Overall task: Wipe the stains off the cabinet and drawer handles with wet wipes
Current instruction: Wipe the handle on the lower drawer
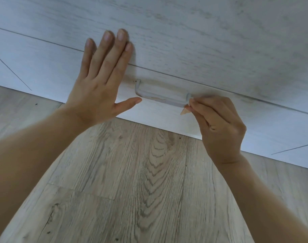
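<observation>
**Handle under the wipe, drawer held flat**

Handle [160,99] is a pale, curved bar low on a whitewashed wood-grain drawer front [219,123], just above the oak-look floor [132,172].

Going from the largest thing down: the drawer front could slide or rock if the bracing slackens. The left hand [97,85] lies flat and fully spread across the seam between this front and the panel above, gripping nothing, its thumb pointing toward the handle's left post. If that palm lifts, a hard rub could probably nudge the drawer.

Next, the handle itself: the right hand [218,125] works only its right end, so stains along the middle and left post may be missed.

Smallest, the wipe. The right fingers [198,104] are curled tight in a pinch at that right end, yet no wipe can be made out clearly; only a fingertip shows below the bar. I cannot tell how much material sits between skin and handle. A scrap so small may dry out, slip free, or leave bare fingers smearing the stain.
</observation>
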A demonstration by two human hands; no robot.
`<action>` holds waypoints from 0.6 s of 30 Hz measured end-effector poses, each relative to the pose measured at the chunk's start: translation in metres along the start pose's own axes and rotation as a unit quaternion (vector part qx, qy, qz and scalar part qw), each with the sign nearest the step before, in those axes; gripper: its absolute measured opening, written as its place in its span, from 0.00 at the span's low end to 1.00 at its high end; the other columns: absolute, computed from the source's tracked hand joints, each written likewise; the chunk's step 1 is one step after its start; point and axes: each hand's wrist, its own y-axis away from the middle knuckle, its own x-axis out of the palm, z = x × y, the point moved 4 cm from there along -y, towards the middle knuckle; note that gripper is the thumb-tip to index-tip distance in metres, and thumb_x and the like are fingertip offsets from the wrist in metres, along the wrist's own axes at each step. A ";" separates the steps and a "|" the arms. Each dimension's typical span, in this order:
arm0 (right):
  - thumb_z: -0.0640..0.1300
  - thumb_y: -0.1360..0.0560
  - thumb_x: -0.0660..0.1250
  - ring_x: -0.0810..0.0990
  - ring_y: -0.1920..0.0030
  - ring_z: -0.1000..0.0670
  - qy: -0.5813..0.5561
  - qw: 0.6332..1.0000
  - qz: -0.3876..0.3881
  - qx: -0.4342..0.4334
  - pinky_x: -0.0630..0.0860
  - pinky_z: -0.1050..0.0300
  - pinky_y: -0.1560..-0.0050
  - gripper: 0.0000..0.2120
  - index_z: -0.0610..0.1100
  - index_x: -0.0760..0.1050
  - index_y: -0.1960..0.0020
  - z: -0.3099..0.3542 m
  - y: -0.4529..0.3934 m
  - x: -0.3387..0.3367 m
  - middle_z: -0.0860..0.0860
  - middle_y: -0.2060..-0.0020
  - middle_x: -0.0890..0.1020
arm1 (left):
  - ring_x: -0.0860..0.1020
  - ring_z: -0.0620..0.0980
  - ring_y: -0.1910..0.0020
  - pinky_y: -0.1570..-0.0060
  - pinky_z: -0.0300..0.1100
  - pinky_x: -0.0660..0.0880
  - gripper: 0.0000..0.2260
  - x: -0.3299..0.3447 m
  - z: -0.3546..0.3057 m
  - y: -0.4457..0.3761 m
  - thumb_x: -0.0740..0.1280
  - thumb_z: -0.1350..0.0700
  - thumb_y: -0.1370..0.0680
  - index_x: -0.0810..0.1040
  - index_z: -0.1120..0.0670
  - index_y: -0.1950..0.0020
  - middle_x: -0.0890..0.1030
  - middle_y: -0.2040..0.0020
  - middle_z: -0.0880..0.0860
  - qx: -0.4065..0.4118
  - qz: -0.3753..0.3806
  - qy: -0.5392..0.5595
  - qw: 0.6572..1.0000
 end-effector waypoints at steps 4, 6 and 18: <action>0.30 0.29 0.73 0.81 0.62 0.42 -0.011 1.000 0.002 -0.002 0.75 0.64 0.51 0.02 0.31 0.82 0.56 0.000 -0.001 0.000 0.42 0.62 0.83 | 0.53 0.69 0.30 0.28 0.56 0.42 0.39 0.002 0.000 0.000 0.60 0.38 0.20 0.52 0.67 0.26 0.56 0.29 0.69 -0.004 -0.002 -0.011 1.000; 0.31 0.29 0.73 0.81 0.62 0.42 -0.027 0.999 -0.006 0.021 0.75 0.65 0.50 0.02 0.31 0.82 0.56 0.001 0.000 0.001 0.42 0.62 0.83 | 0.53 0.69 0.30 0.28 0.57 0.42 0.39 0.002 -0.001 0.001 0.60 0.38 0.20 0.52 0.67 0.26 0.56 0.29 0.70 -0.007 0.000 -0.015 1.000; 0.33 0.29 0.73 0.80 0.62 0.42 -0.065 0.993 -0.031 0.095 0.75 0.64 0.56 0.01 0.35 0.82 0.57 0.014 0.001 0.004 0.47 0.61 0.80 | 0.53 0.68 0.29 0.28 0.55 0.41 0.38 -0.003 0.001 0.000 0.61 0.39 0.20 0.53 0.67 0.26 0.59 0.29 0.70 -0.007 0.005 -0.009 1.000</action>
